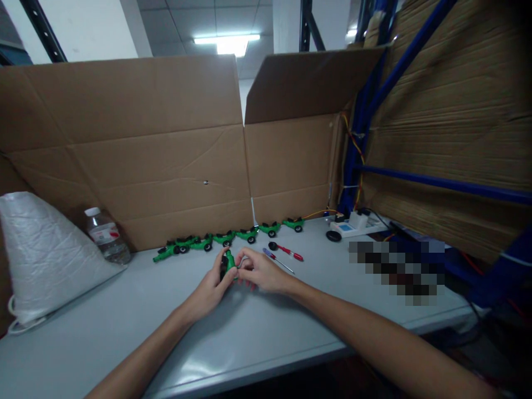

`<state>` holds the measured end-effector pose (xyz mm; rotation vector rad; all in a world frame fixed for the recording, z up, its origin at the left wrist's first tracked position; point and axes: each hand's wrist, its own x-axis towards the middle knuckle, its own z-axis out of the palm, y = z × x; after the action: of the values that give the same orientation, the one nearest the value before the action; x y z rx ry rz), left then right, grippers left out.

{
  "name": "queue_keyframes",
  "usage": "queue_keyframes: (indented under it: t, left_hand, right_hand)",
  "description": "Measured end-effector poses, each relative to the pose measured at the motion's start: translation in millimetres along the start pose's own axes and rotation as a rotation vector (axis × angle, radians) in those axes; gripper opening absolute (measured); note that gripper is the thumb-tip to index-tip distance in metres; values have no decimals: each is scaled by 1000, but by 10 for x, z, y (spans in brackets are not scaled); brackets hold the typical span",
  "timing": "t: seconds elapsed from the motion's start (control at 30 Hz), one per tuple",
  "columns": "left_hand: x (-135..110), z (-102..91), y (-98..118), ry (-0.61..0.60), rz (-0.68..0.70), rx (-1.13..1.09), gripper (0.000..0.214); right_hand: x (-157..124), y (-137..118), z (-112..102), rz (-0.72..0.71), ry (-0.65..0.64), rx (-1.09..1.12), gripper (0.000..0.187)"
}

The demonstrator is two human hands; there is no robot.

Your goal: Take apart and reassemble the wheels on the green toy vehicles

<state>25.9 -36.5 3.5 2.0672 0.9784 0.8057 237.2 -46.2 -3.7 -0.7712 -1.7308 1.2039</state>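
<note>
My left hand [215, 288] is closed around a green toy vehicle [230, 260] with a black part on its left side, held above the table. My right hand [261, 270] is at the toy's right side, thumb and fingers pinched together there. Whatever lies between those fingertips is hidden. Just beyond both hands, several similar green toy vehicles [224, 238] with black wheels stand in a row along the back of the table. To the right of my right hand lie a red screwdriver [291, 253], another screwdriver with a blue handle [268, 254] and a small black wheel [272, 246].
A white sack [50, 260] and a clear bottle [107, 235] stand on the left of the grey table [199, 354]. Cardboard [166, 160] walls the back. At right are a power strip [359, 224], a black disc [333, 236], a blurred-out patch and a blue rack post [353, 149].
</note>
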Motion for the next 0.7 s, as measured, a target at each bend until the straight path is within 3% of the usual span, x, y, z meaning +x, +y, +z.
queue_keyframes:
  t: [0.37, 0.7]
  left_hand:
    - [-13, 17, -38, -6, 41, -3, 82]
    - [121, -37, -85, -7, -36, -140, 83]
  right_hand:
    - [17, 53, -1, 56, -1, 77, 48]
    - [119, 132, 55, 106, 56, 141, 52]
